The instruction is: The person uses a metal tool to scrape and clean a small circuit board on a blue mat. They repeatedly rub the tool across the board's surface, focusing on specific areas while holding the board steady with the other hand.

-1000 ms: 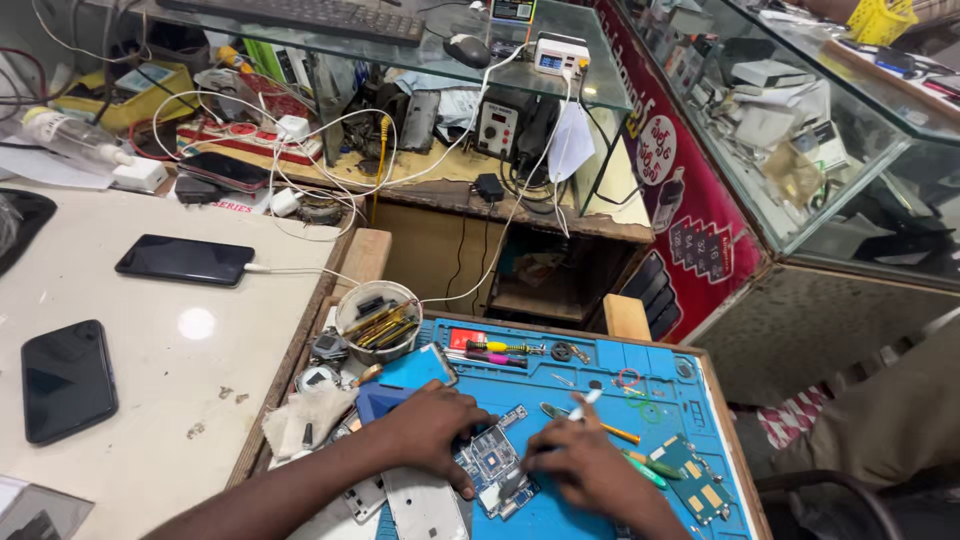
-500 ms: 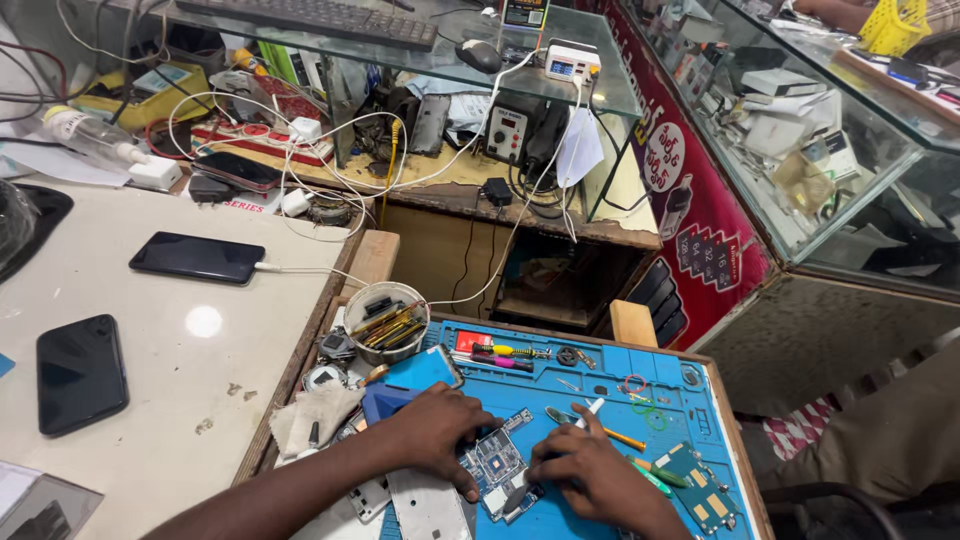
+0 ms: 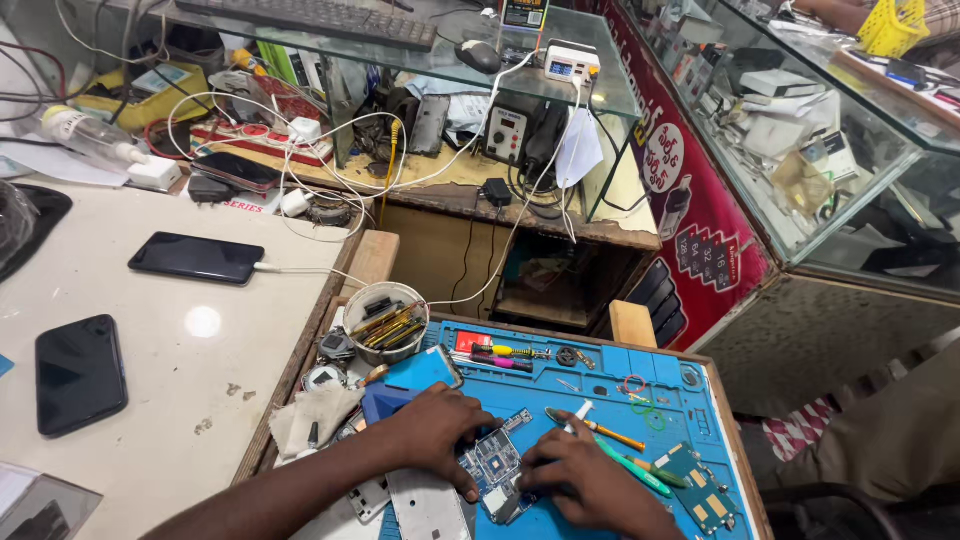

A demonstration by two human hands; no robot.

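Left hand [image 3: 440, 440] presses circuit board [image 3: 497, 470] on blue mat [image 3: 600, 400], fingers flat; right hand [image 3: 580, 478] pinches board edge, syringe [image 3: 578, 414] beside

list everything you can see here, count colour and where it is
circuit board: one, grey-blue, on the mat under both hands
repair mat: one, blue, on the low bench
tool cup: one, pale, full of tools, left of the mat
screwdrivers: a few, red, yellow and pink, at the mat's far edge
small boards: two, green, at the mat's right side
phones: two, black, face up on the white counter; one is plugged into a white cable
keyboard: one, dark, on the glass shelf
mouse: one, dark, beside the keyboard
left hand: flat on the board
right hand: fingers on the board
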